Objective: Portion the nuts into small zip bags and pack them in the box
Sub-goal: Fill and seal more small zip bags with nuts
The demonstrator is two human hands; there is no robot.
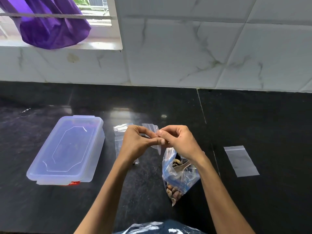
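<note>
Early stage: left hand (135,141) and right hand (177,139) pinch an empty zip bag (152,128) above the nut bag (179,176); box (67,149), left of it, lidded.

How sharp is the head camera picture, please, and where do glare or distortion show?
Head view: mostly sharp, hands slightly soft; pale window glare streaks the glossy black counter behind the lidded box; wide-angle bending curves the wall tile lines; the small zip bag they pinch is hard to outline.
</note>
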